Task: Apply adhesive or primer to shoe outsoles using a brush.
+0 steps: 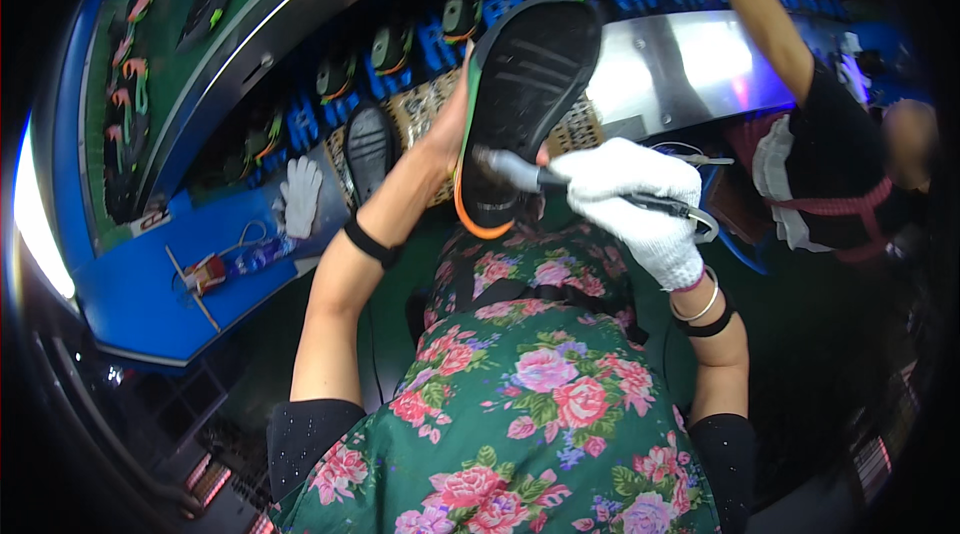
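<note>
My left hand [447, 137], bare and partly hidden behind a shoe sole [535, 59], grips that sole by its left edge. The sole is black with slanted grooves, has green and orange along its rim, and is held upright before me. A white knitted glove covers my right hand [635, 189], its fingers closed round a brush [520, 172] with a dark handle and a thin tube. The pale brush head touches the lower part of the sole. Behind my left forearm, another black sole [369, 146] rests on a speckled brown board [421, 106].
Shoes [392, 49] stand in a row on blue holders along a curved line. At left, a blue table [140, 279] carries a white glove [300, 196] and a clear bottle [262, 256]. A shiny metal panel [640, 69] lies beyond the sole. A co-worker [840, 134] reaches up at right.
</note>
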{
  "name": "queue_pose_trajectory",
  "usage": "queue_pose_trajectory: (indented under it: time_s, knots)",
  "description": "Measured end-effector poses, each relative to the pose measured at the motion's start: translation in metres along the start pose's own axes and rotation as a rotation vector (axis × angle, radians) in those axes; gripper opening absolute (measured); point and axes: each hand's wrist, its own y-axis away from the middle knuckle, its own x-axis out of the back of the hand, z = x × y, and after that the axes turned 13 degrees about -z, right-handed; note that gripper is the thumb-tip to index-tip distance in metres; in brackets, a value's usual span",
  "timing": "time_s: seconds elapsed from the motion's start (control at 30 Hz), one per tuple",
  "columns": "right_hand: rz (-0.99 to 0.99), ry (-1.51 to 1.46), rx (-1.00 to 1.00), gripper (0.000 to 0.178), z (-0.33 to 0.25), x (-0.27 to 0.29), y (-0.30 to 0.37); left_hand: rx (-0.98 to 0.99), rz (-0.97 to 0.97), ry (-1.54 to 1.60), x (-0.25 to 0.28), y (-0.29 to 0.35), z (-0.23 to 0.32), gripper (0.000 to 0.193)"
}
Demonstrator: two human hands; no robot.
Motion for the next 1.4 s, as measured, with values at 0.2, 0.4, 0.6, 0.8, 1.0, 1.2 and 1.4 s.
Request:
queue_pose_trajectory:
  time_s: [0.2,0.4,0.6,0.8,1.0,1.2,1.4]
  knots:
    - [0.025,0.474,0.100,0.022,-0.006,0.005,-0.004,-0.232,-0.266,0.162,0.037,0.026,-0.061,0.040]
    - [-0.025,0.639,0.152,0.028,-0.006,-0.002,0.008,-0.084,0.015,-0.218,0.017,0.040,-0.069,0.038]
    - [0.161,0.717,0.187,0.023,-0.015,-0.006,0.009,-0.260,-0.332,0.570,-0.013,0.035,-0.057,0.082]
    - [0.186,0.724,0.233,0.021,-0.033,0.003,-0.017,-0.275,-0.204,0.331,0.002,0.026,-0.068,0.085]
    - [0.087,0.863,0.263,0.037,-0.036,0.016,-0.030,-0.196,0.033,0.166,-0.044,0.003,-0.070,0.095]
    - [0.042,0.880,0.075,0.039,-0.019,0.003,-0.014,-0.232,-0.180,0.288,-0.031,0.005,-0.080,0.070]
    - [0.036,0.649,0.280,0.043,-0.027,0.006,-0.026,-0.195,-0.145,0.315,-0.018,0.007,-0.081,0.070]
